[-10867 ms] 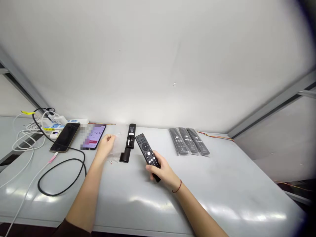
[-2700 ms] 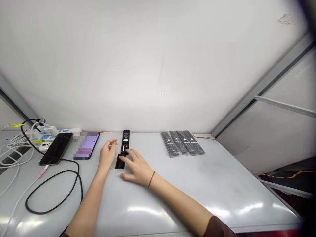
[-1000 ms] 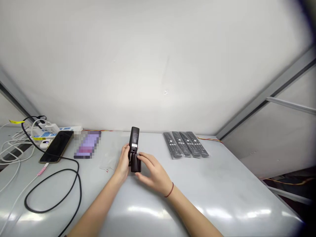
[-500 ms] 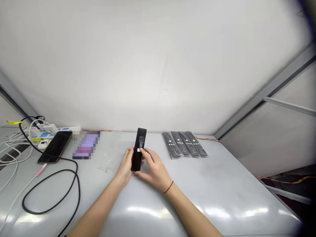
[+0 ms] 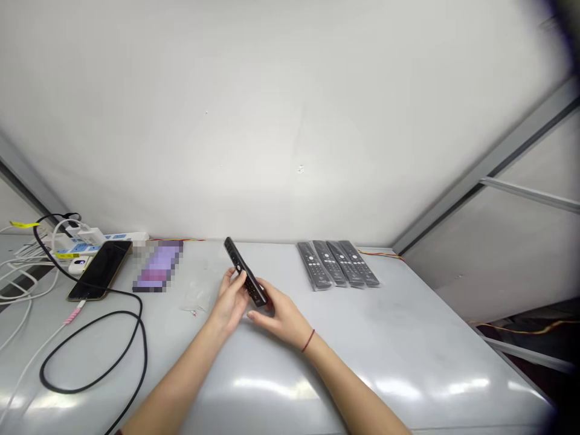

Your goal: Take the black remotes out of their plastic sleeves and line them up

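A black remote control (image 5: 248, 279) is held above the table, tilted with its top end toward the upper left and its button side showing. My left hand (image 5: 230, 305) grips it from the left, with the thumb on the buttons. At its lower right side, the curled fingers of my right hand (image 5: 286, 317) rest against the edge and partly behind it; the right thumb is held apart below. Farther right lie several remote controls (image 5: 338, 264) side by side in clear plastic sleeves.
On the left are a black phone (image 5: 100, 270), a pixelated purple-screened device (image 5: 158, 266), a power strip (image 5: 127, 237) and a looped black cable (image 5: 144, 338). A small clear plastic bag (image 5: 196, 297) lies left of my hands. A white wall (image 5: 290, 121) rises behind the table.
The remote control has been turned over from its labelled back to its button side, and its top end has swung left. My left thumb is now on the buttons.
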`<control>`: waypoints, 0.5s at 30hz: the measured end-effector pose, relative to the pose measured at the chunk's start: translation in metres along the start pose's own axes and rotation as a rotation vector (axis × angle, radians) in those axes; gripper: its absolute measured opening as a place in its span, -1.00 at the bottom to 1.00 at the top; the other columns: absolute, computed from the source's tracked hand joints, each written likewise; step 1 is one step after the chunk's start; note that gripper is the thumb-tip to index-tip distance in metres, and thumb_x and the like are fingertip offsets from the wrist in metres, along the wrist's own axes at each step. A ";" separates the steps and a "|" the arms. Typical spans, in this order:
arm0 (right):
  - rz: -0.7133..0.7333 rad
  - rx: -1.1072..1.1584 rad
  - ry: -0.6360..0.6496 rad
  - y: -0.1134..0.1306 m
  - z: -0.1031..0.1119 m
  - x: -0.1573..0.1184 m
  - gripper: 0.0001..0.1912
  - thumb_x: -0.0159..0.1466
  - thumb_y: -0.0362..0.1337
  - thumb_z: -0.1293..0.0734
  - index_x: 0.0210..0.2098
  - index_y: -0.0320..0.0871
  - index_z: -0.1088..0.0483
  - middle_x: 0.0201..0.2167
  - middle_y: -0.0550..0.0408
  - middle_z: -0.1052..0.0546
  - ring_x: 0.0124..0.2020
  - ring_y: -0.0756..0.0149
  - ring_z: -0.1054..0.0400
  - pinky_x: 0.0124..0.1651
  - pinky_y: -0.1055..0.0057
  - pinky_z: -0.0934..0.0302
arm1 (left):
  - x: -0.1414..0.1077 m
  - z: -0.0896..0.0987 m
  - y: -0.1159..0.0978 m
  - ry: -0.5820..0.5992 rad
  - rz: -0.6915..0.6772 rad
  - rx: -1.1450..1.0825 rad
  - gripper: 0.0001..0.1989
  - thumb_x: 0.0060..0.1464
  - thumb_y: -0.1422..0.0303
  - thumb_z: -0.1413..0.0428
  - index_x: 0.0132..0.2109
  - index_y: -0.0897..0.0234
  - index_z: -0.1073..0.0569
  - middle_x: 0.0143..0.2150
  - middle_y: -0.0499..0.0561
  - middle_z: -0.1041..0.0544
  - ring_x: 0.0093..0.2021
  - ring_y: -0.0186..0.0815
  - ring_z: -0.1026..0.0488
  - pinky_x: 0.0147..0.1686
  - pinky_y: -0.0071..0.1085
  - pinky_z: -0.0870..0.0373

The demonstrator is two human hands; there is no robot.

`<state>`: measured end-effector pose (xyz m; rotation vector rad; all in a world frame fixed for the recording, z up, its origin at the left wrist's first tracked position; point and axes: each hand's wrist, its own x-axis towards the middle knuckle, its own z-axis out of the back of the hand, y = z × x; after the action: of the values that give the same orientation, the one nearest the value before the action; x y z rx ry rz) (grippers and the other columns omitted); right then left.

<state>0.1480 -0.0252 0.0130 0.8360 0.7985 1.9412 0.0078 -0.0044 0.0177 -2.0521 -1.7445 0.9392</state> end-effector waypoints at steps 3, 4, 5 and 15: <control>-0.099 0.311 0.011 -0.001 -0.006 0.001 -0.50 0.23 -0.18 -0.26 0.14 -0.11 -0.14 -0.26 0.04 -0.46 -0.40 0.33 -0.32 -0.30 0.33 -0.27 | 0.001 0.000 -0.003 0.034 -0.049 0.012 -0.66 -0.09 0.48 -0.21 -0.13 0.18 -0.35 -0.35 -0.12 -0.43 -0.35 -0.46 -0.42 -0.30 -0.52 -0.35; -0.138 0.420 -0.007 -0.002 -0.008 0.002 -0.52 0.24 -0.17 -0.25 0.12 -0.12 -0.16 -0.33 0.07 -0.46 -0.43 0.35 -0.31 -0.33 0.34 -0.26 | 0.001 0.000 -0.005 0.042 -0.056 0.010 -0.70 -0.08 0.49 -0.20 -0.16 0.20 -0.36 -0.36 -0.13 -0.42 -0.36 -0.47 -0.41 -0.31 -0.52 -0.35; -0.180 0.525 -0.024 -0.003 -0.009 0.002 -0.55 0.23 -0.15 -0.25 0.08 -0.13 -0.19 -0.40 0.10 -0.45 -0.47 0.36 -0.30 -0.36 0.36 -0.24 | 0.001 0.000 -0.007 0.032 -0.062 -0.003 -0.76 -0.07 0.50 -0.18 -0.20 0.22 -0.37 -0.36 -0.12 -0.42 -0.35 -0.46 -0.41 -0.31 -0.52 -0.35; -0.433 1.208 -0.154 -0.005 -0.004 0.006 -0.68 0.11 -0.13 -0.38 -0.21 -0.20 -0.39 -0.53 0.12 -0.42 -0.50 0.40 -0.28 -0.38 0.42 -0.19 | -0.001 -0.003 -0.011 -0.098 -0.104 -0.093 -0.70 -0.04 0.51 -0.17 -0.15 0.19 -0.32 -0.18 -0.02 -0.51 -0.07 -0.26 -0.47 -0.10 -0.33 -0.37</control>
<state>0.1449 -0.0188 0.0078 1.3031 1.9052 0.8630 0.0012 -0.0019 0.0271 -1.9795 -1.9598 0.9584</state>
